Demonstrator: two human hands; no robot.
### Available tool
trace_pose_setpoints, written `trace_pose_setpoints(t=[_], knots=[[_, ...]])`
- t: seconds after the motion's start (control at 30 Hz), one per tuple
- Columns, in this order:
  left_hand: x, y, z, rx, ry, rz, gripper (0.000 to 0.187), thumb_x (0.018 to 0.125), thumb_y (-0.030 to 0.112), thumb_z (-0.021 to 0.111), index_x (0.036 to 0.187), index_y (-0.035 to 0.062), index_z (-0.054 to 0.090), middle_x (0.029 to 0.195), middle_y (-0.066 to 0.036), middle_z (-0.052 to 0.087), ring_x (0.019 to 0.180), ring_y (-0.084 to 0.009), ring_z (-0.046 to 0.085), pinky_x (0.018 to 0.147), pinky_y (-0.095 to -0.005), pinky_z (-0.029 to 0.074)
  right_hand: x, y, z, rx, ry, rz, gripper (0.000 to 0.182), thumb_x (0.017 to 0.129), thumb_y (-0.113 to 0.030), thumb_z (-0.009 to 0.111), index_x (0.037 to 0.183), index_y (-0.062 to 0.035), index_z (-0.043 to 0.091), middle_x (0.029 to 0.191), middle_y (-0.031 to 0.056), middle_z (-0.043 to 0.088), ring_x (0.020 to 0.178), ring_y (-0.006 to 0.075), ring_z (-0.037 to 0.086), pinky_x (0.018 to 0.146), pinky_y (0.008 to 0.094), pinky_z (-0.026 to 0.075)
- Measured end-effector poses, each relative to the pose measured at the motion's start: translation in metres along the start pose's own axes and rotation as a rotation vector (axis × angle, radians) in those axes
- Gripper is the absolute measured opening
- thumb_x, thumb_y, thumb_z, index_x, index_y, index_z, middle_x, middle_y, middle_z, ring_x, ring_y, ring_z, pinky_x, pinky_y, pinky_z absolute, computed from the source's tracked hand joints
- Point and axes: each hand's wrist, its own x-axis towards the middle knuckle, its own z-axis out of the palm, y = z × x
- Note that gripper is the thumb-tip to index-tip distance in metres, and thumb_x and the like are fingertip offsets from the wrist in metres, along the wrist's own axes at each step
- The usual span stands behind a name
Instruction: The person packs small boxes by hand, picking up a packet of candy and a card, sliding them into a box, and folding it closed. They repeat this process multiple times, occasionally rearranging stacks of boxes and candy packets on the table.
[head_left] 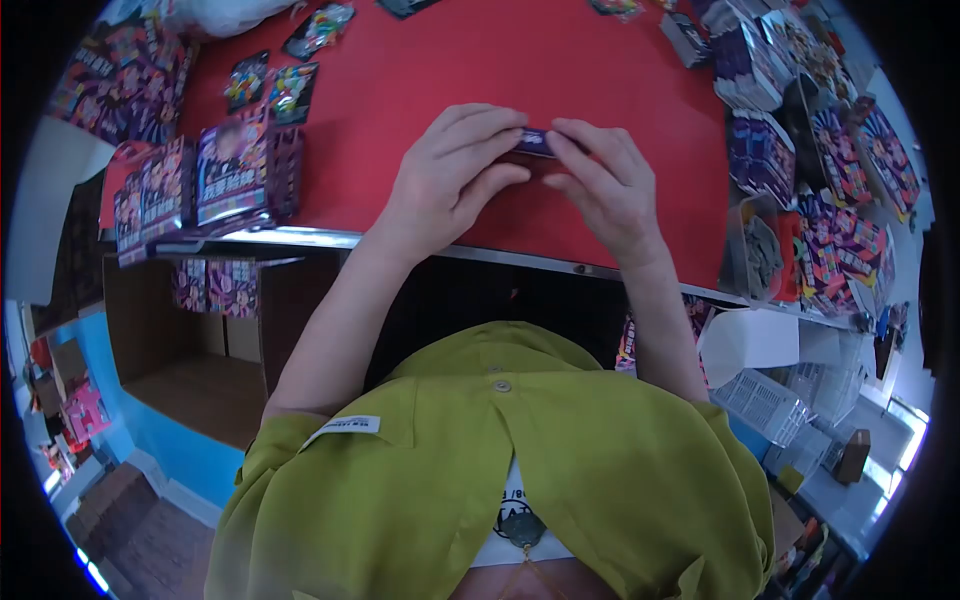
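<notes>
Over the red tabletop (450, 60), a small dark purple box with pale print (535, 143) is held level between my two hands. My left hand (445, 175) pinches its left end with bent fingers, thumb underneath. At the right end, the fingers and thumb of my right hand (612, 185) close on it. Most of the box is covered by fingertips, so its full shape is hidden.
Printed purple boxes (230, 175) stand at the table's left edge, near small packets of colourful pieces (292, 90). Stacked purple packs (762, 150) and a clear plastic bin (752, 250) line the right. Below left is an open cardboard box (185, 370).
</notes>
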Motion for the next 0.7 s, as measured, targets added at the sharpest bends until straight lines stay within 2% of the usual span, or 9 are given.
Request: trace_pose_setpoints(t=[0.03,0.13,0.23,0.3,0.37,0.4,0.53,0.63,0.7], knots=[[0.001,-0.002,0.002,0.325,-0.017,0.291,0.018,0.074,-0.002,0.068,0.092,-0.0012,0.067,0.105,-0.012,0.064,0.102,-0.0287,0.059,0.084,-0.0308,0.050,-0.002,0.001,-0.001,-0.055,0.010,-0.057,0.033,0.071,-0.001,0.070,0.104,-0.0021,0.065,0.104,0.0125,0.062,0.077,0.0247,0.060,0.064,0.0305,0.051],[0.001,-0.002,0.002,0.460,-0.053,0.409,0.025,0.074,-0.001,0.067,0.098,-0.0044,0.065,0.108,-0.012,0.063,0.108,-0.0344,0.055,0.089,-0.0385,0.048,-0.002,-0.004,0.005,-0.035,0.074,-0.032,0.033,0.067,-0.001,0.072,0.100,-0.0011,0.064,0.101,0.0127,0.062,0.075,0.0256,0.061,0.061,0.0309,0.052],[0.002,0.011,0.011,0.711,-0.016,0.489,0.035,0.072,0.002,0.068,0.106,-0.0059,0.061,0.113,-0.015,0.058,0.112,-0.0384,0.051,0.095,-0.0485,0.042,0.000,-0.011,0.013,-0.030,0.111,0.042,0.029,0.070,-0.002,0.070,0.099,-0.0010,0.064,0.100,0.0126,0.062,0.079,0.0255,0.062,0.063,0.0305,0.053],[-0.002,0.013,0.027,0.659,-0.039,0.331,0.046,0.069,0.004,0.069,0.112,-0.0064,0.055,0.117,-0.020,0.052,0.115,-0.0404,0.046,0.099,-0.0551,0.033,0.006,-0.016,0.016,-0.005,0.140,0.100,0.027,0.073,-0.002,0.068,0.100,-0.0011,0.064,0.100,0.0125,0.062,0.082,0.0254,0.062,0.065,0.0301,0.053],[-0.003,-0.004,0.024,0.734,-0.004,0.389,0.049,0.067,0.005,0.068,0.112,-0.0050,0.052,0.118,-0.022,0.048,0.115,-0.0390,0.044,0.099,-0.0535,0.033,0.010,-0.019,0.013,0.443,0.077,0.410,0.022,0.081,-0.007,0.065,0.102,-0.0015,0.063,0.102,0.0122,0.062,0.088,0.0278,0.063,0.074,0.0325,0.052],[-0.002,-0.007,0.019,0.775,0.042,0.371,0.048,0.067,0.004,0.067,0.111,-0.0048,0.051,0.117,-0.021,0.048,0.113,-0.0389,0.044,0.098,-0.0529,0.033,0.010,-0.019,0.002,0.424,0.089,0.423,0.022,0.081,-0.007,0.065,0.102,-0.0015,0.063,0.102,0.0122,0.062,0.088,0.0278,0.063,0.074,0.0325,0.052],[0.005,-0.014,-0.027,0.880,-0.011,0.283,0.037,0.069,0.004,0.065,0.103,-0.0038,0.053,0.113,-0.021,0.049,0.110,-0.0389,0.044,0.094,-0.0506,0.036,-0.025,0.026,-0.090,-0.540,0.220,0.389,0.021,0.086,-0.013,0.059,0.104,-0.0021,0.060,0.103,0.0114,0.062,0.097,0.0285,0.059,0.086,0.0399,0.044],[-0.005,-0.024,-0.067,0.964,-0.052,0.167,0.029,0.071,0.002,0.061,0.099,-0.0036,0.055,0.113,-0.021,0.048,0.108,-0.0393,0.045,0.091,-0.0487,0.038,-0.090,0.063,-0.190,-0.969,0.138,0.794,0.020,0.087,-0.017,0.055,0.099,-0.0027,0.064,0.096,0.0127,0.065,0.090,0.0295,0.060,0.081,0.0400,0.044],[-0.009,-0.032,-0.074,0.885,-0.093,0.087,0.023,0.073,0.001,0.059,0.095,-0.0035,0.057,0.110,-0.019,0.050,0.103,-0.0372,0.047,0.088,-0.0467,0.040,-0.110,0.058,-0.218,-0.804,0.190,1.167,0.023,0.086,-0.020,0.058,0.100,-0.0041,0.065,0.100,0.0143,0.064,0.092,0.0299,0.060,0.081,0.0402,0.044]])
